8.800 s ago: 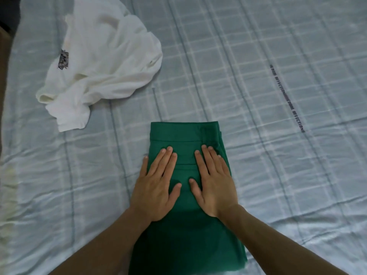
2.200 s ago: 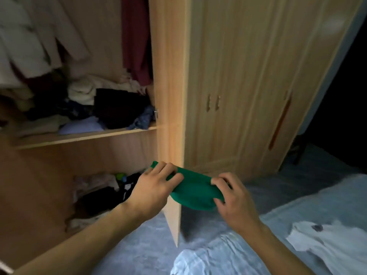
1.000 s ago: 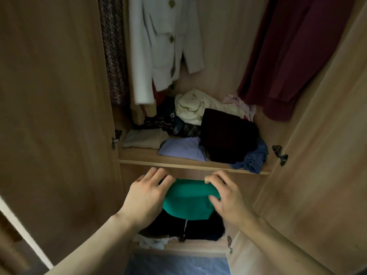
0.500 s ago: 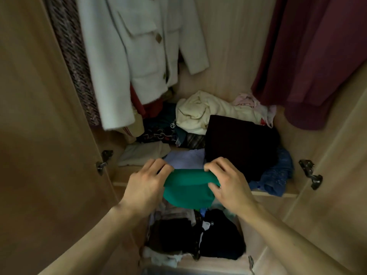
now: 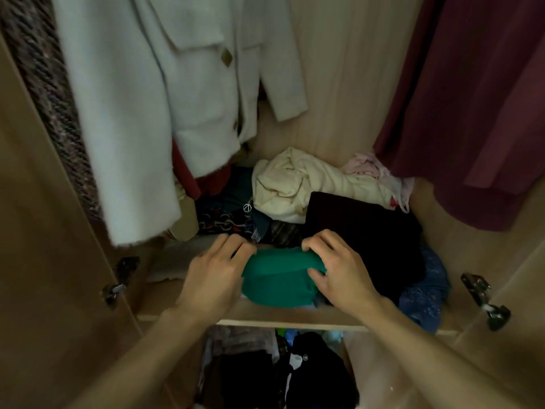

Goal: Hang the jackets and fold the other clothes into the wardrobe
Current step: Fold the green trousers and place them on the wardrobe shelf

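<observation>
Green folded cotton garment [image 5: 278,280] at front of pale wooden wardrobe shelf [image 5: 295,320], beside black folded garment [image 5: 368,240]. Left hand [image 5: 215,278] and right hand [image 5: 339,273] pinch its opposite ends. Likely soft, light, floppy; support both ends so folds hold.

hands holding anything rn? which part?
Both hold the folded green garment: left hand grips its left end, right hand its right end, over the wardrobe shelf.
</observation>
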The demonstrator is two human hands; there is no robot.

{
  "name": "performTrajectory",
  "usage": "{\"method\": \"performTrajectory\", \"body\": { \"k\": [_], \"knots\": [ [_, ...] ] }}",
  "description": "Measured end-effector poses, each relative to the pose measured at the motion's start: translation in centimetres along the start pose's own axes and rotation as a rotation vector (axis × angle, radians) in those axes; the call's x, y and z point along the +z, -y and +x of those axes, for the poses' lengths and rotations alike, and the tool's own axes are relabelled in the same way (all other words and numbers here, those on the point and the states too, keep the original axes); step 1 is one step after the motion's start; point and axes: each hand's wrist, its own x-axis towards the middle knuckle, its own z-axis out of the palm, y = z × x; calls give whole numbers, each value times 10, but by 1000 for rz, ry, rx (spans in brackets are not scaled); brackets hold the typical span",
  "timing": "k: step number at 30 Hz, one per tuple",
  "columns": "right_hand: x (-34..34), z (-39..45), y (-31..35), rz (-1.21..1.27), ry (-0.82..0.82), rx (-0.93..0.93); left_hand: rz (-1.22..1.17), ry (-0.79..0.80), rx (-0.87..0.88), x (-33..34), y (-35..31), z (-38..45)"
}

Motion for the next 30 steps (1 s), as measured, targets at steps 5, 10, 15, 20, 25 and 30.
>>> {"method": "performTrajectory", "body": {
  "k": [5, 10, 15, 20, 25, 30],
  "knots": [
    [16, 39, -6, -40, -17, 8, 28, -49, 42, 12, 36, 24],
    [34, 51, -16, -50, -39, 83, 41, -96, 98, 39, 58, 47],
    [46, 78, -33, -59, -93, 120, 63, -105, 73, 57, 71, 73],
    [63, 103, -48, -112, -188, 68, 119, -205, 80, 74, 88, 101],
    [115, 51, -59, -220, -64, -7, 122, -121, 234, 142, 95, 43],
    [178, -27, -48, -221, 318, 57, 98, 299, 316, 185, 92, -47]
  ]
}}
